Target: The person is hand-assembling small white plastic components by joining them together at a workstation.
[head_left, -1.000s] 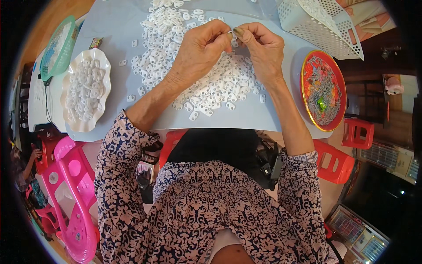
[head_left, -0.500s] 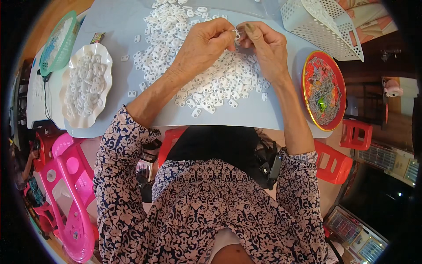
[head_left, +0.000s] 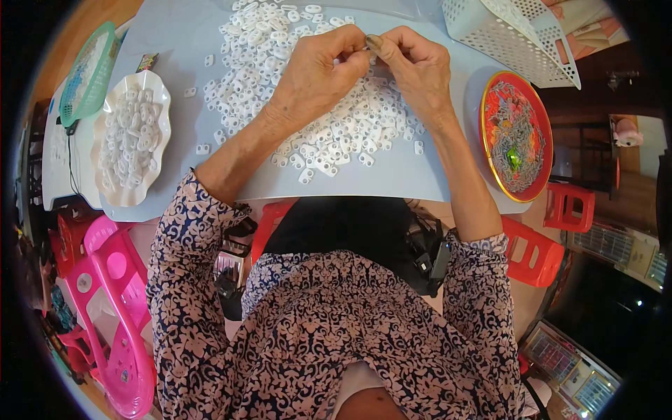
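My left hand (head_left: 316,70) and my right hand (head_left: 422,68) meet fingertip to fingertip above the table, both closed in a pinch. Between them is a small white piece, almost wholly hidden by the fingers now. My right thumb, its nail dark, presses in from the right. Under and around my hands spreads a big pile of white plastic pieces (head_left: 350,133), small and rounded, many with two holes. A red round tray (head_left: 545,150) with a gold rim holds many thin grey metal bits and a bright green thing, to the right of my right forearm.
On the left stand a white wavy-edged dish (head_left: 165,126) of white pieces and a green basket (head_left: 110,45). A white perforated basket (head_left: 483,35) is at the far right. Pink plastic chairs (head_left: 126,350) and red stools (head_left: 532,252) stand beside the pale table (head_left: 392,183).
My fingertips have closed together, covering the white piece that showed between them. My right hand has shifted slightly left and up. The view has moved a little.
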`<state>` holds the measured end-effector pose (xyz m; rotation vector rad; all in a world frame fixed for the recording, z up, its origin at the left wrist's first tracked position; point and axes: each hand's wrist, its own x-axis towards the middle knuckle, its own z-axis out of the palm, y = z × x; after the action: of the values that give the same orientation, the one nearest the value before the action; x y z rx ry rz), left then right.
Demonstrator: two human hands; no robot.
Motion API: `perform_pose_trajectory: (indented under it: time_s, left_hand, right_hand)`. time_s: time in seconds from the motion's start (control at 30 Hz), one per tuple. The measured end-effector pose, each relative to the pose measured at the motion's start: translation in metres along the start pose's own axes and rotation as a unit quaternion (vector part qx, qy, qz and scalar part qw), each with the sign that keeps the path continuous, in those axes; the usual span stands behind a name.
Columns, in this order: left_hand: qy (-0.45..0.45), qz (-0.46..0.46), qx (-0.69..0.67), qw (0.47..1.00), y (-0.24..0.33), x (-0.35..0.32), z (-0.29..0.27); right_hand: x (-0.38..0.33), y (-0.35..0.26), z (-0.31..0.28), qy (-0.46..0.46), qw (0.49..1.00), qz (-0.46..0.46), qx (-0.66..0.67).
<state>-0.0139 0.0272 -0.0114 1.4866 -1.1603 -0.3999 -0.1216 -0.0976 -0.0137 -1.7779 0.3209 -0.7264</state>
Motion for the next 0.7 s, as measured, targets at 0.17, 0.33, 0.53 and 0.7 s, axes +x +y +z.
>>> perform_pose_trajectory:
  time_s: [0.17, 0.33, 0.53, 0.7]
  left_hand:
    - [0.003, -0.019, 0.023, 1.000, -0.0024, 0.0017, 0.0014]
    - [-0.006, -0.032, -0.062, 0.998, -0.0056, 0.0020, 0.0024]
    - [-0.007, -0.029, -0.087, 0.996, -0.0081, 0.0011, 0.0007]
    - [-0.009, -0.014, -0.061, 0.998, 0.0016, 0.0015, 0.0023]
  right_hand:
    - [-0.0005, -0.0045, -0.0017, -0.008, 1.000, 0.023, 0.008]
    - [0.0022, -0.0086, -0.0067, -0.017, 0.999, 0.003, 0.044]
    - [0.0000, -0.0058, -0.0051, -0.032, 0.999, -0.006, 0.017]
    - [0.0006, 0.0000, -0.0070, -0.025, 0.998, 0.006, 0.057]
